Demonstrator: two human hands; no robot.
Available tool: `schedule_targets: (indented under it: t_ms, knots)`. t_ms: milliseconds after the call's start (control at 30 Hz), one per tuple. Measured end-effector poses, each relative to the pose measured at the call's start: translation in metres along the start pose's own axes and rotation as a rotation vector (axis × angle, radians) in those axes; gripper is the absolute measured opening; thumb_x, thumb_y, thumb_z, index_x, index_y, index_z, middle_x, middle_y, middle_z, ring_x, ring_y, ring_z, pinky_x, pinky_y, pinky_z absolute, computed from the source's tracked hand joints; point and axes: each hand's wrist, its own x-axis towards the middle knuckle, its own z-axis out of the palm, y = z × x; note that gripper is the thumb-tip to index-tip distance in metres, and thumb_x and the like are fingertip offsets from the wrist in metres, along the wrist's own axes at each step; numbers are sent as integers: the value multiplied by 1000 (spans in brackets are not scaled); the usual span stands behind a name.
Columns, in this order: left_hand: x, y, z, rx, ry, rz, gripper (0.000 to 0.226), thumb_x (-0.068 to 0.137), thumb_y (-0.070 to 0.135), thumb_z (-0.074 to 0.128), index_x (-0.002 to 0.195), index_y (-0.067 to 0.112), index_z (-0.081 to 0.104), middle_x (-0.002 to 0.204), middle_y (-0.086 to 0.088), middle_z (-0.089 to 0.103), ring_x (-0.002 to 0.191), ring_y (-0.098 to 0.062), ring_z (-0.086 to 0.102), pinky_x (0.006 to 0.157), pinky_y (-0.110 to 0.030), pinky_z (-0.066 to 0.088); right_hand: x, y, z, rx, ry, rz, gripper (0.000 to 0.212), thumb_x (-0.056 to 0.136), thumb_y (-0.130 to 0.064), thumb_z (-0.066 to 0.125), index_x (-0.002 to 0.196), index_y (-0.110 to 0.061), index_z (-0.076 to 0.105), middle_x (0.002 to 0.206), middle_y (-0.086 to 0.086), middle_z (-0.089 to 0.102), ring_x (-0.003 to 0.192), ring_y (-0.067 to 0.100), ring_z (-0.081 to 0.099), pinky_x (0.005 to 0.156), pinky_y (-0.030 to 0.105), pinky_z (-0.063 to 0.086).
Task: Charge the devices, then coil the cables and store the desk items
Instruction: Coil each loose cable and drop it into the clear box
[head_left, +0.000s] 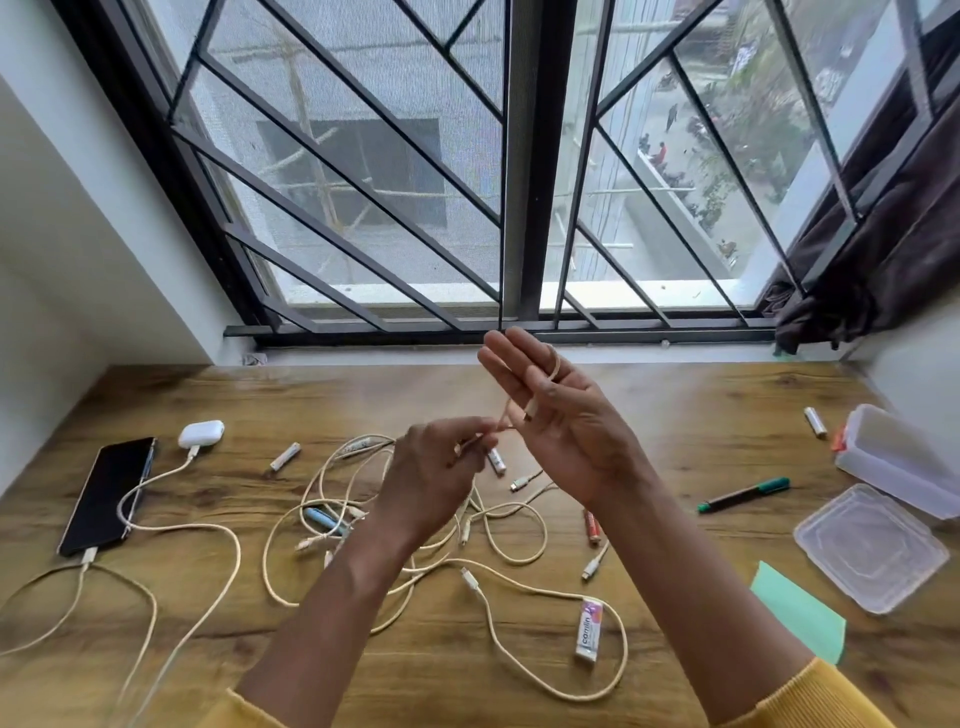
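The charging step looks done: the black slab phone (106, 493) at the wooden desk's (675, 426) left side and the white earbud case (201, 434) beyond it each have a cream cable plugged in. Coiling has just begun: the right hand (550, 410), raised over the desk's middle with fingers straight and close together, carries a first loop of cream braided cable (555, 366), while the left hand (436, 467) pinches the strand just beside it. The loose cables (514, 540), batteries, green marker (745, 494) and clear plastic box (898, 457) on the desk's right remain unstored. Which plug belongs to which cable in the tangle is hard to tell
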Motion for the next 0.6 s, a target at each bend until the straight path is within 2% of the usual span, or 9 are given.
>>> schedule_targets:
  t_ms: [67, 133, 200, 267, 367, 433, 500, 600]
  knots:
    - [-6, 5, 6, 17, -60, 32, 26, 99, 40, 65, 121, 39, 78, 80, 12, 76, 75, -1, 68, 70, -26, 50, 4, 3, -3, -55, 75, -61, 41, 105, 7, 39, 143, 5, 51, 142, 20, 64, 140, 32, 56, 118, 39, 43]
    - [-9, 12, 8, 51, -81, 70, 29, 98, 45, 62, 121, 35, 78, 84, 8, 77, 78, -3, 68, 71, -23, 45, 6, 8, -7, -128, 139, -94, 40, 105, 7, 41, 144, 10, 48, 143, 25, 62, 138, 34, 58, 120, 39, 42]
    - [-8, 17, 5, 112, -115, 63, 34, 97, 51, 60, 120, 33, 78, 90, 8, 79, 80, -6, 68, 73, -25, 46, 5, 15, -12, -209, 191, -116, 38, 105, 7, 42, 142, 11, 49, 141, 26, 63, 136, 32, 60, 120, 40, 41]
    - [-5, 19, 2, 115, -202, 5, 33, 99, 50, 61, 120, 31, 77, 80, 8, 76, 72, -5, 67, 70, -27, 47, 5, 22, -13, -313, 238, -144, 34, 106, 8, 43, 139, 9, 52, 137, 24, 66, 134, 28, 62, 117, 36, 45]
    - [-2, 25, -2, -207, -423, -154, 17, 107, 27, 62, 119, 20, 71, 65, 4, 65, 50, -14, 62, 55, -27, 48, 6, 30, -11, -550, 304, -198, 31, 107, 8, 44, 134, 1, 59, 129, 16, 72, 127, 19, 67, 111, 29, 50]
    - [0, 29, -8, -422, -496, -280, 18, 108, 14, 60, 123, 9, 68, 64, -4, 61, 45, -18, 59, 46, -26, 48, 7, 30, -12, -802, 311, -229, 29, 107, 6, 46, 130, 0, 63, 122, 12, 75, 121, 14, 70, 104, 27, 54]
    - [6, 29, -19, -378, -468, -324, 18, 105, 12, 65, 120, 7, 73, 62, -3, 61, 47, -17, 57, 45, -28, 48, 7, 29, -16, -1036, 271, -211, 29, 108, 2, 47, 129, -2, 66, 115, 8, 78, 114, 13, 73, 94, 32, 59]
    - [18, 26, -43, -37, -377, -262, 8, 99, 25, 74, 98, 25, 82, 65, 2, 71, 57, -11, 62, 59, -41, 53, 1, 27, -21, -1177, 130, -97, 31, 106, -8, 48, 131, -8, 67, 109, 3, 79, 104, 24, 76, 92, 57, 60]
